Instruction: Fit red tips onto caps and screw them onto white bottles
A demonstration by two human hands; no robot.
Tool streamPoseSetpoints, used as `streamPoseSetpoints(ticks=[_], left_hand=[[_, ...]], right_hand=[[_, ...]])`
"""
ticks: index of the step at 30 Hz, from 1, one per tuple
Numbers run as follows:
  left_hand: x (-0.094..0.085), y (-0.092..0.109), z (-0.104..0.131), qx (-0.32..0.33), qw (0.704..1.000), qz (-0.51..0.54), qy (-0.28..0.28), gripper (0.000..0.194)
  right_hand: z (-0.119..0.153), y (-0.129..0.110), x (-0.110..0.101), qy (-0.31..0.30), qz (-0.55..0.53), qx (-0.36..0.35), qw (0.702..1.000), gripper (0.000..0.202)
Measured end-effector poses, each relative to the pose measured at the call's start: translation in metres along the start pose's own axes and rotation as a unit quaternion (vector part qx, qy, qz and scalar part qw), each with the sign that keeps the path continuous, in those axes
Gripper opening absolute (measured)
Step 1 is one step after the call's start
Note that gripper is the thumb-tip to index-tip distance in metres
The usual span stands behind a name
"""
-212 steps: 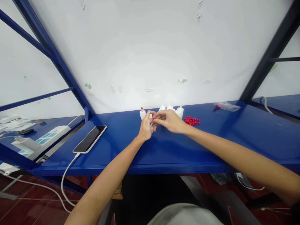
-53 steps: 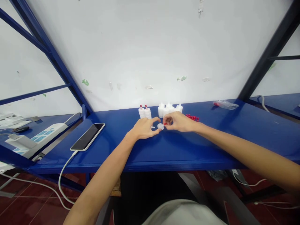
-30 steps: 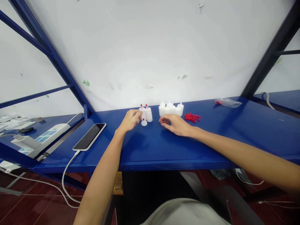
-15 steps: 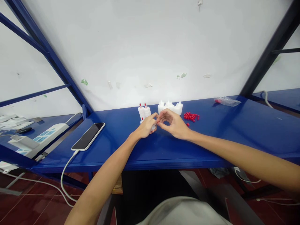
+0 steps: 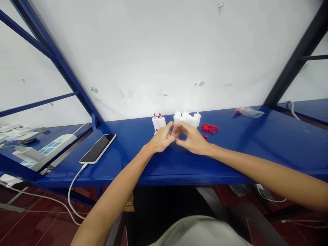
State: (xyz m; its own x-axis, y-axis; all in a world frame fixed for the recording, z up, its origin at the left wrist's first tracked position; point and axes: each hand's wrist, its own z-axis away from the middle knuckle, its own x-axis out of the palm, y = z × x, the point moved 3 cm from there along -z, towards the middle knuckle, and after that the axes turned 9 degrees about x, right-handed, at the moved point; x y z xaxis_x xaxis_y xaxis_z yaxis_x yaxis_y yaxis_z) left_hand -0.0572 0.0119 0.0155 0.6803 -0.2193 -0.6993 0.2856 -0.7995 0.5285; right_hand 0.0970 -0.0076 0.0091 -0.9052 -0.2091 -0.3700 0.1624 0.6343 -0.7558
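Note:
My left hand [image 5: 161, 139] is closed around a small white squeeze bottle [image 5: 168, 136], mostly covered by the fingers. Against it, my right hand [image 5: 191, 139] curls with thumb and fingers meeting at the bottle's top. The red cap seen in that pinch a moment earlier is now hidden by the fingers. Behind my left hand stand white bottles with red caps [image 5: 162, 121]. Beyond my right hand is a group of uncapped white bottles [image 5: 186, 118]. Loose red caps [image 5: 210, 128] lie in a pile to the right.
A phone [image 5: 98, 148] with a white charging cable lies on the blue table [image 5: 246, 147] at left. Farther right is a clear plastic bag [image 5: 250, 112] with something red inside. A power strip [image 5: 52, 149] and the blue rack frame [image 5: 60, 65] are at far left.
My hands have shifted slightly and the fingertips have come closer together. The red cap between them has gone out of sight. The view has moved a little.

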Motion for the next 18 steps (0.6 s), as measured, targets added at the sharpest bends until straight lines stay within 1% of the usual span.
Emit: streamPoseSetpoints(ticks=[2, 4, 5, 7, 10, 11, 12, 13, 15, 16, 17, 18], left_hand=[[-0.01, 0.006, 0.002, 0.013, 0.997, -0.076, -0.013, 0.028], [-0.018, 0.009, 0.004, 0.002, 0.988, -0.156, -0.021, 0.034], [-0.021, 0.01, 0.005, -0.005, 0.982, -0.186, -0.025, 0.034], [-0.025, 0.011, 0.006, -0.013, 0.974, -0.224, -0.035, 0.031], [-0.029, 0.008, 0.007, -0.019, 0.97, -0.24, -0.044, 0.033], [-0.033, 0.005, 0.008, -0.028, 0.97, -0.237, -0.033, 0.037], [-0.038, 0.001, 0.01, -0.042, 0.972, -0.231, -0.01, 0.04], [-0.045, -0.004, 0.012, -0.061, 0.973, -0.219, 0.025, 0.044], [-0.062, -0.016, 0.019, -0.107, 0.966, -0.191, 0.134, 0.05], [-0.069, -0.023, 0.023, -0.127, 0.963, -0.172, 0.163, 0.052], [-0.073, -0.03, 0.026, -0.143, 0.962, -0.156, 0.172, 0.052], [-0.076, -0.036, 0.029, -0.156, 0.962, -0.143, 0.171, 0.052]], right_hand=[[-0.001, 0.0, -0.003, 0.006, 0.004, 0.001, 1.0, 0.026], [-0.001, 0.001, -0.006, 0.007, 0.025, 0.01, 1.0, 0.022], [-0.001, 0.001, -0.007, 0.006, 0.038, 0.016, 0.999, 0.02], [-0.001, 0.001, -0.008, 0.004, 0.057, 0.026, 0.998, 0.017], [-0.003, 0.003, -0.008, 0.0, 0.067, 0.029, 0.997, 0.017], [-0.003, 0.004, -0.009, 0.002, 0.073, 0.029, 0.997, 0.016], [-0.004, 0.006, -0.01, 0.006, 0.086, 0.031, 0.996, 0.015], [-0.005, 0.009, -0.011, 0.007, 0.107, 0.035, 0.994, 0.012], [-0.007, 0.017, -0.013, -0.006, 0.161, 0.052, 0.986, 0.01], [-0.007, 0.021, -0.013, -0.025, 0.187, 0.063, 0.98, 0.011], [-0.007, 0.025, -0.013, -0.05, 0.207, 0.075, 0.974, 0.012], [-0.007, 0.028, -0.013, -0.074, 0.221, 0.084, 0.969, 0.012]])
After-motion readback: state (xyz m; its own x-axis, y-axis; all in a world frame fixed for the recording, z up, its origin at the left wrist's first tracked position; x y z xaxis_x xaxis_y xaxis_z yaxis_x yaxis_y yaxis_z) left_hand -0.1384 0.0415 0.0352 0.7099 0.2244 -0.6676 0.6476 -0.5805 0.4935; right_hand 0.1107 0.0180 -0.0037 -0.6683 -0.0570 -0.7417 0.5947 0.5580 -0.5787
